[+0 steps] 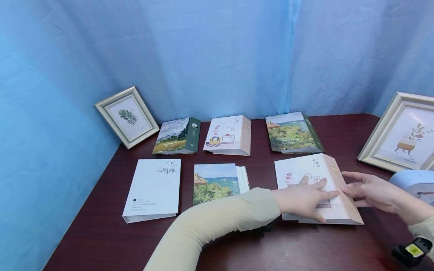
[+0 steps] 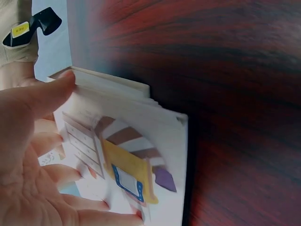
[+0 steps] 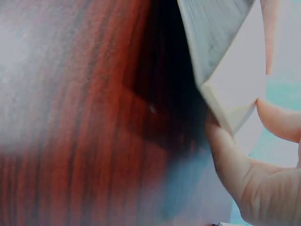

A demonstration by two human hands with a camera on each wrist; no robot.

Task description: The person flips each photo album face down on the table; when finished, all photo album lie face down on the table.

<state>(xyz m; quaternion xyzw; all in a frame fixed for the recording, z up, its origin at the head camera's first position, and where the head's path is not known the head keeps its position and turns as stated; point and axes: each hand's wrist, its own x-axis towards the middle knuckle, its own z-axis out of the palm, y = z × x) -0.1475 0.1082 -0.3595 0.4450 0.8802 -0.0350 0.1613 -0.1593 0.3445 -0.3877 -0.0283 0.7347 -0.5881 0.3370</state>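
Head cam: left hand (image 1: 305, 197) lies flat w/ straight fingers on the white photo album (image 1: 313, 171) at the front-right of the wooden desk (image 1: 112, 241), pinning it down, while right hand (image 1: 367, 190) touches its tan spine edge w/ extended fingers, steadying it, nothing gripped

Colours on the dark red-brown wooden table (image 1: 112, 241)

The white album (image 1: 306, 171) with pastel furniture drawings and tan spine is seen at the table's right; left of it, a seascape album (image 1: 213, 182) in blue and green; behind, a blue curtain (image 1: 217, 56).
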